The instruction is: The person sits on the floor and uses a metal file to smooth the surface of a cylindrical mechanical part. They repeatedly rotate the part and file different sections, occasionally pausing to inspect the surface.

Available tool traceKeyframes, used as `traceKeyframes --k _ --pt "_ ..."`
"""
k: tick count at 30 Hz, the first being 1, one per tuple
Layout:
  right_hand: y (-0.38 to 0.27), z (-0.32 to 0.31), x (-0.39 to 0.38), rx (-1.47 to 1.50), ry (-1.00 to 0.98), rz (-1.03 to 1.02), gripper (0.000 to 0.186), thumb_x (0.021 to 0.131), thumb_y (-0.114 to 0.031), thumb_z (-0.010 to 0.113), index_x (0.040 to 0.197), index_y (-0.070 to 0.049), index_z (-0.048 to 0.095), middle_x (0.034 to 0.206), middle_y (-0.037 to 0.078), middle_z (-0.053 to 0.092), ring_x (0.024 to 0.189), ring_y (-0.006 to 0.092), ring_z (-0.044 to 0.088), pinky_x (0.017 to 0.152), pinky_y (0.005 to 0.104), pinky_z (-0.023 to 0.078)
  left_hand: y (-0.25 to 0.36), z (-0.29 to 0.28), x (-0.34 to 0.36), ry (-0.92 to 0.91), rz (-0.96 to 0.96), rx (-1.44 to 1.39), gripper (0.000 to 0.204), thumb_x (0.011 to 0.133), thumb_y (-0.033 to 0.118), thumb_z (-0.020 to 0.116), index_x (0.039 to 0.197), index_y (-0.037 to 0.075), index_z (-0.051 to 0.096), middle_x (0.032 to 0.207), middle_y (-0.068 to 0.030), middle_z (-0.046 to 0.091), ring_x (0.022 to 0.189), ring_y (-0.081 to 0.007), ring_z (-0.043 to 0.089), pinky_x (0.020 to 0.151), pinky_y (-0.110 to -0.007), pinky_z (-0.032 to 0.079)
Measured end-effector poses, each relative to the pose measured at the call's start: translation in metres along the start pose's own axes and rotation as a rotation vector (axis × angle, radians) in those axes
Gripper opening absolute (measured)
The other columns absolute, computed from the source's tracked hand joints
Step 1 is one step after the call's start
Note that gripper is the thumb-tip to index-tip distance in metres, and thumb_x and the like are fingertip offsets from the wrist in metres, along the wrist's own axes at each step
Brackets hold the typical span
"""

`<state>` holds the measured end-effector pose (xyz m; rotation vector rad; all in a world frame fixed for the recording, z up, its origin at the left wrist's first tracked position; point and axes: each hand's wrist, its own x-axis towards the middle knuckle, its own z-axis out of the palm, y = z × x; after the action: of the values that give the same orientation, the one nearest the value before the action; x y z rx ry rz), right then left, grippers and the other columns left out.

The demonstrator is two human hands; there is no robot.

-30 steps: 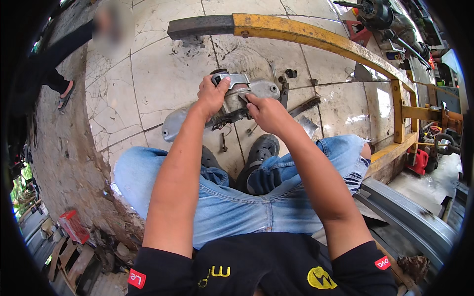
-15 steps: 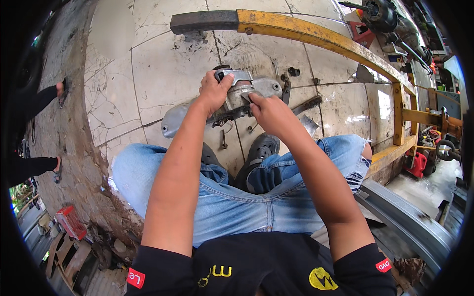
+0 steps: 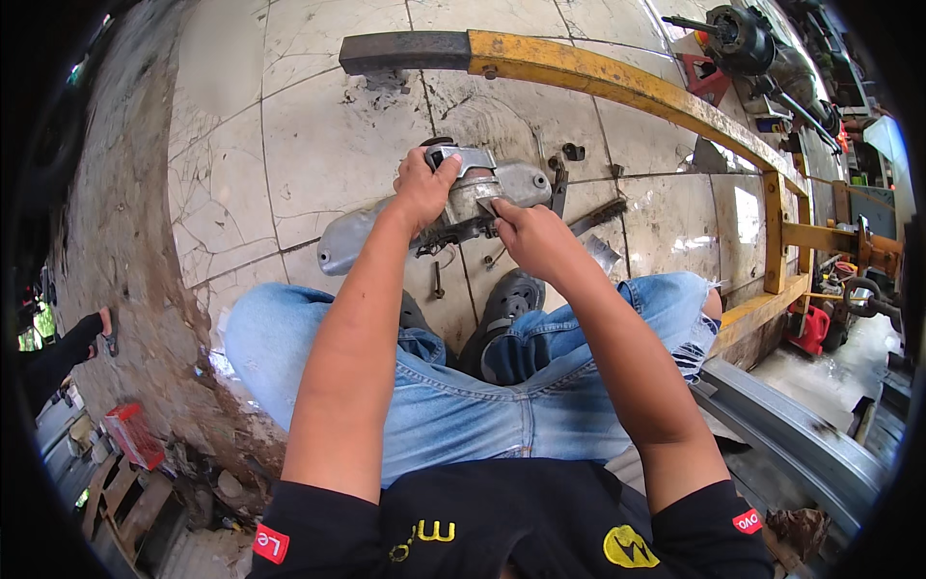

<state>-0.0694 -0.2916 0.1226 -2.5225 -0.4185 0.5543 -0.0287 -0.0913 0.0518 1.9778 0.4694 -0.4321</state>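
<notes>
The person sat on the cracked, pale tiled floor (image 3: 318, 145) with knees drawn up in blue jeans (image 3: 463, 405). A grey cast-metal engine housing with a long curved cover (image 3: 386, 227) was held above the floor in front of the dark shoes (image 3: 511, 294).

The left hand (image 3: 424, 188) was closed over the top of the housing, fingers curled around its upper bracket. The right hand (image 3: 531, 236) pinched at the housing's lower edge with fingers closed; whether a small tool or fastener sat between them could not be told.

Risks judged from this position:
- The housing was supported mainly by the left hand's grip. A slip there could have dropped it onto the feet or the tiles.
- A loose bolt (image 3: 439, 280) and other small metal parts (image 3: 574, 151) lay on the floor just beside the work; these could have been kicked away and lost.
- The yellow-painted steel frame rail (image 3: 627, 92) ran close behind, so a sudden release of a stuck part could have driven the knuckles into it.
</notes>
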Motion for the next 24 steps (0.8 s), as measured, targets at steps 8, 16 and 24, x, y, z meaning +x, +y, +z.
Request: traceKeyframes --k 8,16,24 --pt "0.002 0.000 0.008 0.002 0.041 0.012 0.026 0.097 -0.022 0.053 0.113 -0.005 0.064 0.091 0.024 0.069 0.090 0.0451 0.065 0.082 0.0550 0.051 -0.002 0.002 0.002 0.008 -0.022 -0.013 0.077 0.091 0.059 0.057 0.147 0.009 0.036 0.151 -0.0213 0.035 0.135 -0.0422 0.037 0.114 -0.048 0.032" --pt "0.001 -0.002 0.013 -0.013 0.060 0.032 0.025 0.096 -0.021 0.054 0.113 -0.005 0.064 0.091 0.026 0.068 0.091 0.0453 0.065 0.082 0.0558 0.049 0.002 0.002 0.003 0.012 -0.028 -0.011 0.079 0.090 0.060 0.057 0.147 0.010 0.036 0.151 -0.0219 0.036 0.136 -0.0430 0.035 0.114 -0.048 0.031" --pt "0.000 0.000 0.012 0.023 0.063 0.002 0.032 0.096 -0.022 0.055 0.121 -0.005 0.064 0.087 0.028 0.067 0.087 0.0463 0.064 0.080 0.0532 0.050 -0.003 0.004 0.007 0.003 -0.002 0.001 0.080 0.090 0.060 0.058 0.147 0.009 0.036 0.151 -0.0224 0.036 0.136 -0.0434 0.036 0.115 -0.048 0.031"
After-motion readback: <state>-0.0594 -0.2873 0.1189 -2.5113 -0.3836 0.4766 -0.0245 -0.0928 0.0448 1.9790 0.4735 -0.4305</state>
